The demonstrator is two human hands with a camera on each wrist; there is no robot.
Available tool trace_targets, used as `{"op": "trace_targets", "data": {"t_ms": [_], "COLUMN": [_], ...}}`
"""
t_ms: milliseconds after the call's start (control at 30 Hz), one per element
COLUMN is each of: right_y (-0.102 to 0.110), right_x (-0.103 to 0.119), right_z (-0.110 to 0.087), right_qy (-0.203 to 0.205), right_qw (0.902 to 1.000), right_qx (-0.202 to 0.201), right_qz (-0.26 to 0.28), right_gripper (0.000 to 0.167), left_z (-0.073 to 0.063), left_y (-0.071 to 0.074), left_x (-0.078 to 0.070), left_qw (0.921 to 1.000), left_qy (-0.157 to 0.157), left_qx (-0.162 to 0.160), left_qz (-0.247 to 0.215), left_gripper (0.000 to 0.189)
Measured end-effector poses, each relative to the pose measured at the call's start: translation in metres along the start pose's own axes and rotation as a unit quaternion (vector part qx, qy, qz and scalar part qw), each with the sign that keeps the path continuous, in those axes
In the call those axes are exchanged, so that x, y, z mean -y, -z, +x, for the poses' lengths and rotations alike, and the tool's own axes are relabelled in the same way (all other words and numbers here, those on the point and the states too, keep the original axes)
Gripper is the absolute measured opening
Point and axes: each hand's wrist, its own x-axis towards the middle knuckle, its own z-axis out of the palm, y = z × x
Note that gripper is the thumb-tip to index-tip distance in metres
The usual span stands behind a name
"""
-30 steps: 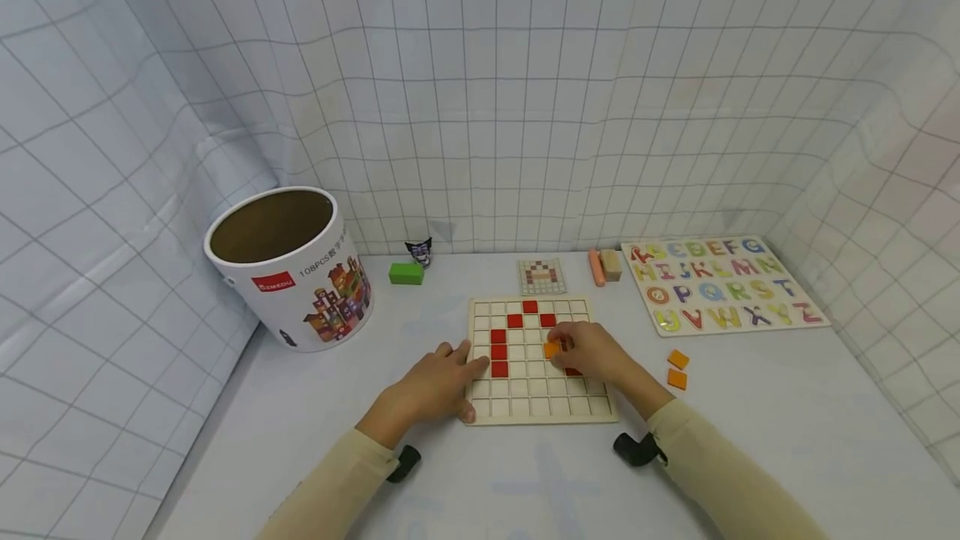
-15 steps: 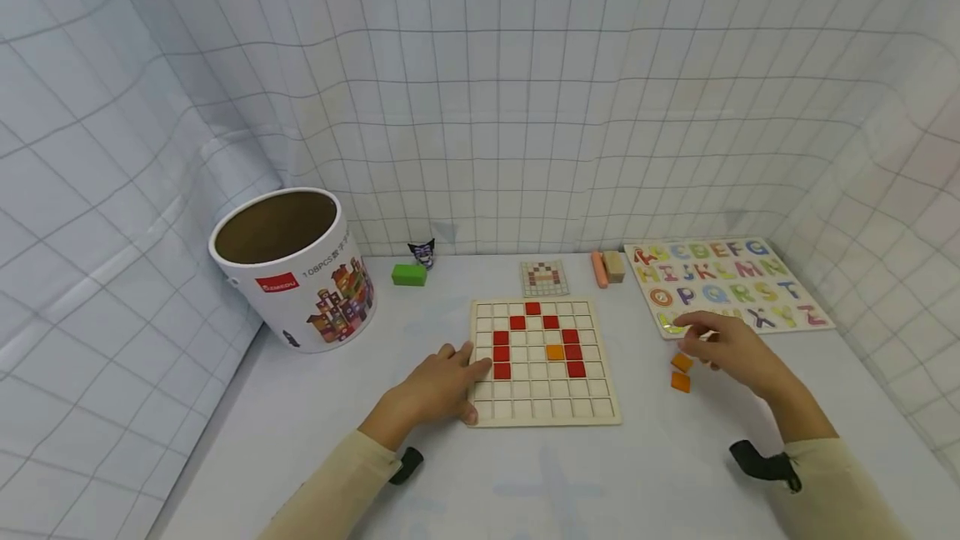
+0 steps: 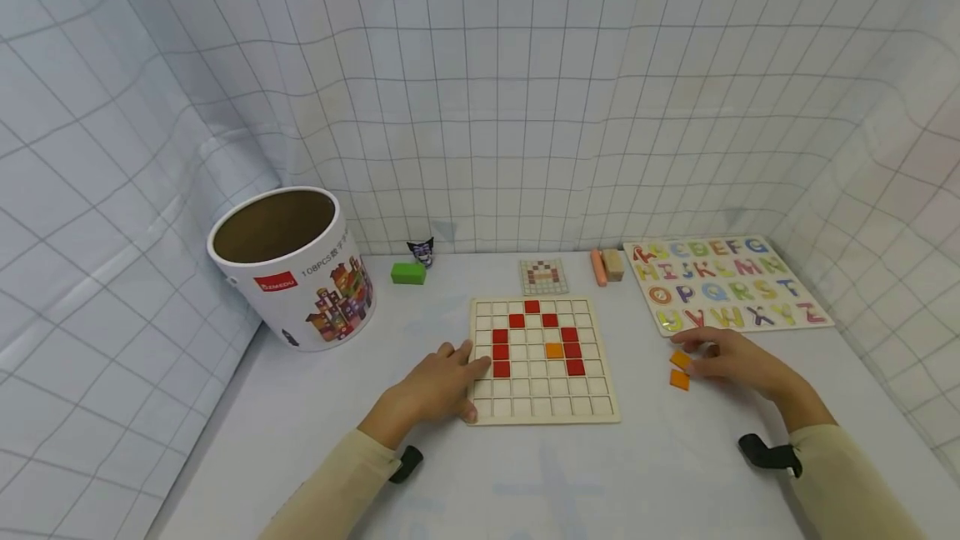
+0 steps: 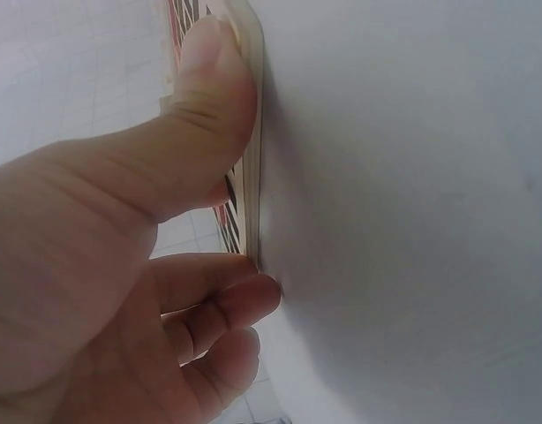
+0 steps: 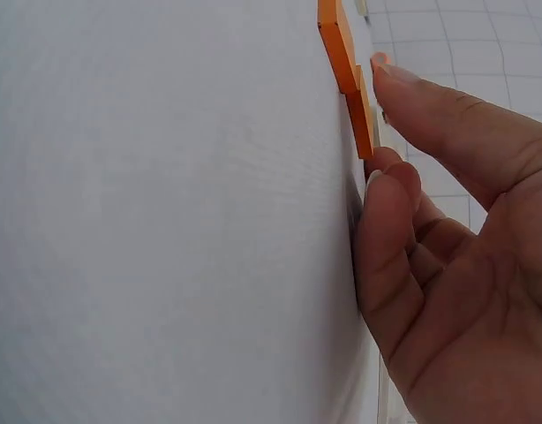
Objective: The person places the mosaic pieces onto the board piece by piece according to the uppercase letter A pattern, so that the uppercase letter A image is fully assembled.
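Note:
A pale square grid board (image 3: 532, 402) lies on the table, with red tiles (image 3: 501, 352) set in an arch and one orange tile (image 3: 554, 350) inside it. At the board's left edge rests my left hand (image 3: 435, 386); its thumb (image 4: 214, 97) lies on the rim and other fingertips touch the side. To the right of the board, my right hand (image 3: 738, 363) is over two loose orange tiles, one upper (image 3: 681, 359) and one lower (image 3: 679, 380). Its thumb and fingers are bent about the upper tile; whether they touch it is unclear.
Behind the board lies a small pattern card (image 3: 543, 277). An alphabet board (image 3: 727, 283) is at the back right, near an orange stick (image 3: 598, 268) and a wooden block (image 3: 613, 265). A large white bucket (image 3: 292, 273) and a green block (image 3: 408, 273) stand left.
My right hand has let go of the orange tile on the grid board, moved right, and lowered to the two loose tiles. The left hand has stayed at the board's edge.

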Motion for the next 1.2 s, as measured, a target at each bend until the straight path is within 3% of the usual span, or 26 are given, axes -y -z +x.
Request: {"op": "trace_targets", "data": {"t_ms": [300,667,833,1067,1200], "right_y": [-0.006,-0.01,-0.008,-0.005,-0.007], "right_x": [0.006,0.017,0.013,0.011,0.015], "right_z": [0.009,0.01,0.009,0.005,0.007], "right_qy": [-0.016,-0.022,-0.027,-0.038,-0.015], "right_qw": [0.9991,0.9987,0.9984,0.9947,0.9882], "right_qx": [0.005,-0.004,-0.013,-0.095,-0.136], "right_qz": [-0.039,-0.046,-0.048,0.013,0.069], "right_gripper": [0.034,0.023,0.028,0.044,0.048], "left_z": [0.001,0.0,0.0,0.0,0.0], "left_y": [-0.001,0.0,0.0,0.001,0.002], "left_x": [0.0,0.0,0.0,-0.001,-0.002], "left_qw": [1.0,0.9999,0.9999,1.0,1.0], "left_qy": [0.003,0.005,0.005,0.001,0.003], "left_qx": [0.001,0.005,0.008,0.001,0.003], "left_qz": [-0.004,-0.009,-0.007,-0.002,0.0], "left_gripper": [0.084,0.084,0.083,0.082,0.082]}}
